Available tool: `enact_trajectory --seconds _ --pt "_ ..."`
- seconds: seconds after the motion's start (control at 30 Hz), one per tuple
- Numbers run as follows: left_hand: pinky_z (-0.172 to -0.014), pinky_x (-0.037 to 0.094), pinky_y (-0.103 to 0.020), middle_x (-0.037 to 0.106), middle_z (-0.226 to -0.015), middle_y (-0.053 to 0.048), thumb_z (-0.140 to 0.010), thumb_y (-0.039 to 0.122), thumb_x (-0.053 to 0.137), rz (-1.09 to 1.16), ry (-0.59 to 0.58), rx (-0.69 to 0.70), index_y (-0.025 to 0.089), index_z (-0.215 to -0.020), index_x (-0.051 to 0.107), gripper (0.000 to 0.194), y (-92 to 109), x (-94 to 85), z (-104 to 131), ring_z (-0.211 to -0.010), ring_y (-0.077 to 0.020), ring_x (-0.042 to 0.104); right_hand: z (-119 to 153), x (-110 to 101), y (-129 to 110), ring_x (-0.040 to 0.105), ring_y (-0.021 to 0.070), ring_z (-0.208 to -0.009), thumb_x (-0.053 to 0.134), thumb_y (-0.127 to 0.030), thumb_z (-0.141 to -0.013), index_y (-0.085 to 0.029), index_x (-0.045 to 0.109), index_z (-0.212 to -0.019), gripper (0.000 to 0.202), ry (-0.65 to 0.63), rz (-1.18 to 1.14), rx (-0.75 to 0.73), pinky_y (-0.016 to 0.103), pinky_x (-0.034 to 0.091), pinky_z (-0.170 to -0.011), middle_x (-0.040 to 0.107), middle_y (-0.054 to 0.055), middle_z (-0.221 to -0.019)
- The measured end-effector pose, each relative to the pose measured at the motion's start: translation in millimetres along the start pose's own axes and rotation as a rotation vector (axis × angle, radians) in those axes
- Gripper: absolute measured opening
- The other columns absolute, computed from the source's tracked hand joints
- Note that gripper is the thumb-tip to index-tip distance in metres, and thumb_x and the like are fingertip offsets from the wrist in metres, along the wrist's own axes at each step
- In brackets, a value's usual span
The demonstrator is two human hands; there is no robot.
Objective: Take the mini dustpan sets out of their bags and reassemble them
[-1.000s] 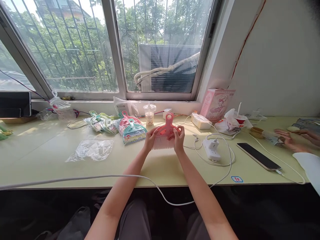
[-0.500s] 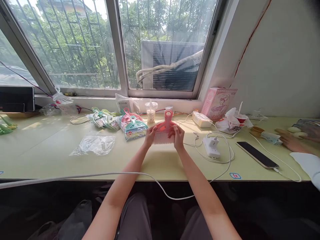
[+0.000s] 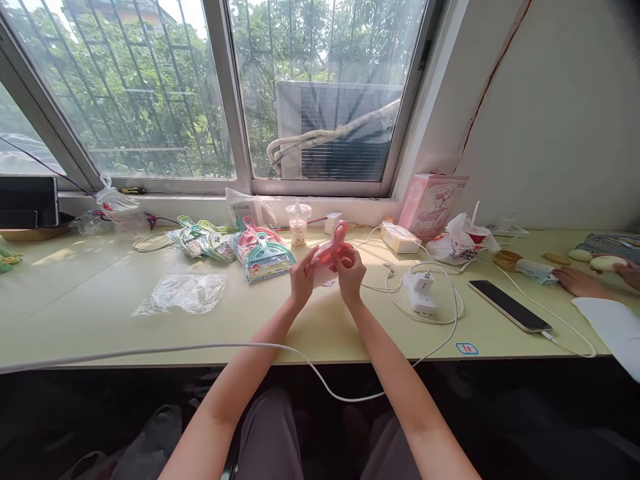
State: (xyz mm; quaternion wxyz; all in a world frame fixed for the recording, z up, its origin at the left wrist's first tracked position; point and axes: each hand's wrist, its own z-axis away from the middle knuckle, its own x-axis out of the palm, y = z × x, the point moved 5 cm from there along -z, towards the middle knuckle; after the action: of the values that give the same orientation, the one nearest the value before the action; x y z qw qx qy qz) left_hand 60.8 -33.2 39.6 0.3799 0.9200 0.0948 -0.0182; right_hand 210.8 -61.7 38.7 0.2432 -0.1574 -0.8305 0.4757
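Above the pale green table (image 3: 105,320), the left hand (image 3: 303,277) and right hand (image 3: 351,269) are pinching a pink brush (image 3: 327,253) between them, one at each side; to my eye it is looking light, its plastic stiff and perhaps slick, its bristles (image 3: 325,277) softer; the looped handle (image 3: 340,231) is offering the surest hold; below, the tabletop is lying smooth; behind, daylight is coming through a window (image 3: 165,113).

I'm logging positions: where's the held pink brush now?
In the head view, the pink brush is near the middle, held over the table by the left hand and right hand, to the right of the teal packaged set.
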Motion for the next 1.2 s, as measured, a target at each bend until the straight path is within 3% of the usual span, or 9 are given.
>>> enact_trajectory --seconds 0.13,0.27,0.4,0.53,0.77,0.9,1.07,1.13,1.2 --pt "-0.067 0.046 -0.027 0.075 -0.086 -0.006 -0.094 0.049 0.052 -0.037 0.02 0.034 0.019 -0.121 0.072 0.045 -1 -0.9 1 -0.066 -0.0142 0.058 -2 3 5 0.062 0.0126 -0.059 0.069 -0.047 -0.077 -0.021 0.062 -0.097 0.033 -0.07 0.129 -0.06 0.027 0.055 -0.059 0.066 0.001 -0.084" --pt "-0.064 0.046 -0.027 0.075 -0.09 -0.008 -0.09 0.053 0.058 -0.059 -0.032 0.094 0.02 -0.119 0.073 0.046 -5 4.5 2 -0.063 -0.0139 0.057 -7 4 14 0.06 0.0119 -0.066 0.066 -0.034 -0.076 -0.02 0.06 -0.087 0.019 -0.084 0.257 -0.174 0.028 0.055 -0.062 0.063 0.004 -0.099" --pt "-0.067 0.049 -0.028 0.076 -0.096 -0.009 -0.09 0.052 0.057 -0.032 -0.093 0.032 0.018 -0.121 0.072 0.047 -14 10.3 -1 -0.07 -0.0156 0.062 -14 1 19 0.057 0.0112 -0.065 0.063 -0.031 -0.075 -0.019 0.059 -0.076 0.012 -0.064 0.29 -0.14 0.026 0.053 -0.058 0.06 0.004 -0.092" --pt "-0.072 0.051 -0.03 0.076 -0.097 -0.009 -0.091 0.047 0.058 0.024 -0.109 -0.009 0.018 -0.122 0.071 0.045 -18 8.8 -6 -0.078 -0.0185 0.066 -16 0 14 0.055 0.0087 -0.058 0.066 -0.031 -0.072 -0.019 0.06 -0.074 0.014 -0.096 0.177 -0.106 0.024 0.051 -0.05 0.059 0.002 -0.093" --pt "-0.083 0.052 -0.032 0.074 -0.11 -0.008 -0.094 0.036 0.053 0.066 -0.061 0.023 0.023 -0.118 0.072 0.034 -16 2.0 -10 -0.095 -0.0214 0.069 -15 6 9 0.054 0.0067 -0.053 0.07 -0.034 -0.069 -0.018 0.062 -0.073 0.018 -0.141 0.091 -0.082 0.024 0.05 -0.045 0.06 0.003 -0.099" --pt "-0.078 0.051 -0.03 0.075 -0.102 -0.007 -0.096 0.035 0.047 0.004 -0.023 0.004 0.021 -0.118 0.071 0.036 -14 1.6 -9 -0.085 -0.0188 0.068 -13 6 7 0.053 0.007 -0.052 0.071 -0.037 -0.069 -0.018 0.063 -0.076 0.021 -0.128 0.11 -0.068 0.026 0.051 -0.046 0.061 0.004 -0.101" --pt "-0.076 0.049 -0.029 0.074 -0.096 -0.006 -0.096 0.037 0.045 0.042 -0.001 -0.013 0.02 -0.115 0.07 0.036 -7 7.3 -8 -0.08 -0.0173 0.066 -11 12 -3 0.058 0.0123 -0.062 0.071 -0.039 -0.071 -0.018 0.067 -0.083 0.024 -0.039 0.228 -0.115 0.031 0.055 -0.06 0.063 0.006 -0.099" --pt "-0.076 0.049 -0.029 0.073 -0.094 -0.007 -0.093 0.038 0.049 0.097 0.044 -0.076 0.019 -0.11 0.071 0.033 -9 3.0 -15 -0.08 -0.0173 0.064 -7 16 -17 0.059 0.0149 -0.068 0.071 -0.037 -0.071 -0.019 0.067 -0.081 0.021 -0.02 0.306 -0.147 0.032 0.056 -0.066 0.064 0.006 -0.094" --pt "-0.076 0.049 -0.03 0.071 -0.089 -0.007 -0.09 0.04 0.051 0.175 0.159 -0.211 0.018 -0.102 0.071 0.032 -19 -14.2 -28 -0.08 -0.0172 0.062 1 18 -38 0.058 0.0148 -0.067 0.069 -0.032 -0.072 -0.02 0.063 -0.074 0.013 -0.035 0.36 -0.201 0.033 0.055 -0.067 0.064 0.005 -0.089"
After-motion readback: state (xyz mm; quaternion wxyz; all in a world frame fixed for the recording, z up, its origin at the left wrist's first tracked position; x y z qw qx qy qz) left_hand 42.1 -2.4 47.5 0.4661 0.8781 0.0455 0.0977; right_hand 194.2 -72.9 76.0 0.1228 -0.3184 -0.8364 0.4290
